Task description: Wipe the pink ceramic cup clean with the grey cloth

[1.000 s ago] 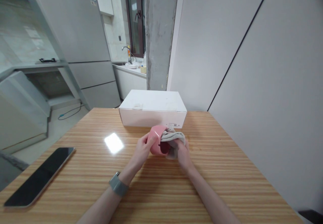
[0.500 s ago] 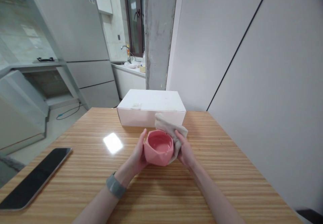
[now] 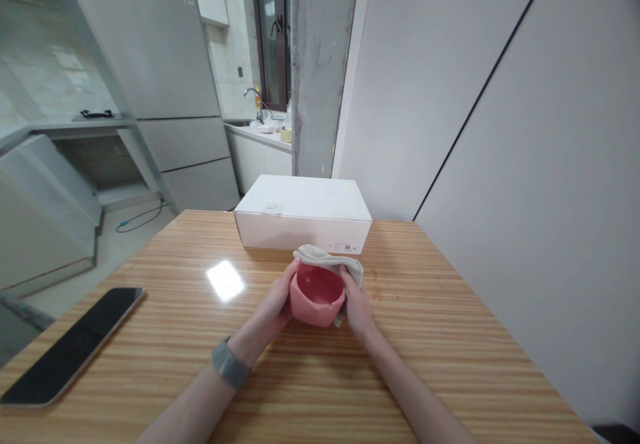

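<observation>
A pink faceted ashtray-like bowl [image 3: 315, 307] with small notches in its rim is held above the wooden table, its opening tilted toward me. My left hand [image 3: 280, 299] grips it by the left side, thumb up near the rim. My right hand [image 3: 357, 301] is closed on a light grey cloth [image 3: 325, 257] at the bowl's right side. The cloth runs along the far rim, and a corner of it hangs below on the right. The fingers behind the bowl and cloth are hidden.
A white box [image 3: 303, 214] stands at the table's far edge, just beyond the bowl. A black phone [image 3: 75, 344] lies at the left on the wooden table [image 3: 450, 344]. A pale wall [image 3: 500, 184] borders the table on the right.
The cloth has moved from the bowl's upper right to across its far rim. My right hand has shifted left, closer to the bowl. My left hand keeps its hold.
</observation>
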A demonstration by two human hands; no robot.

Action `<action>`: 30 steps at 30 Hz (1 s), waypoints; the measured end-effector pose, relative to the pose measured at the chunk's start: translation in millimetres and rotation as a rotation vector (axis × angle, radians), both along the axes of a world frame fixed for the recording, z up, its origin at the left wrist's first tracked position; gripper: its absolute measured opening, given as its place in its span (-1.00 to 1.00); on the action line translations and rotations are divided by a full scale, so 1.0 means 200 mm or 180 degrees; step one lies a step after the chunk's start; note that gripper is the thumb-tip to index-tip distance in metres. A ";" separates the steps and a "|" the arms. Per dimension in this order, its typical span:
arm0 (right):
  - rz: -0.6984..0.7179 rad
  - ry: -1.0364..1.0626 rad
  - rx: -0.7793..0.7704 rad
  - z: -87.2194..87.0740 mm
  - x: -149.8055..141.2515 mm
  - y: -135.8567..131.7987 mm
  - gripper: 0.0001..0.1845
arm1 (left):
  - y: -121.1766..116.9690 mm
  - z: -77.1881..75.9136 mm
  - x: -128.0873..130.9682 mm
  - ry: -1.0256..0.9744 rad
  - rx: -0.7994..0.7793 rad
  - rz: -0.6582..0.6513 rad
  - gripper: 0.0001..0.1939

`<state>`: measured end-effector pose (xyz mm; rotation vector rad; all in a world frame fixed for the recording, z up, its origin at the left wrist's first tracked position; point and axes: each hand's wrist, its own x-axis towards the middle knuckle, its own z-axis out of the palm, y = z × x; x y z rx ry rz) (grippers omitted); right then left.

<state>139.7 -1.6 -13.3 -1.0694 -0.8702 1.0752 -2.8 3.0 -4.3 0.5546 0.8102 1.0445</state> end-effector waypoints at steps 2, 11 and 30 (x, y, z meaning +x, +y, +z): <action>-0.0109 0.0097 -0.0030 0.01 -0.02 -0.01 -0.59 | 0.00 0.00 0.00 0.0044 -0.0034 0.0069 -0.47; -0.0424 -0.0133 0.0496 0.01 -0.11 -0.04 -0.62 | -0.01 0.02 0.06 -0.0439 0.0215 0.0285 -0.53; 0.0434 0.0793 -0.0065 -0.07 0.01 0.10 -0.67 | 0.01 0.02 -0.06 0.0189 -0.0267 -0.0949 -0.38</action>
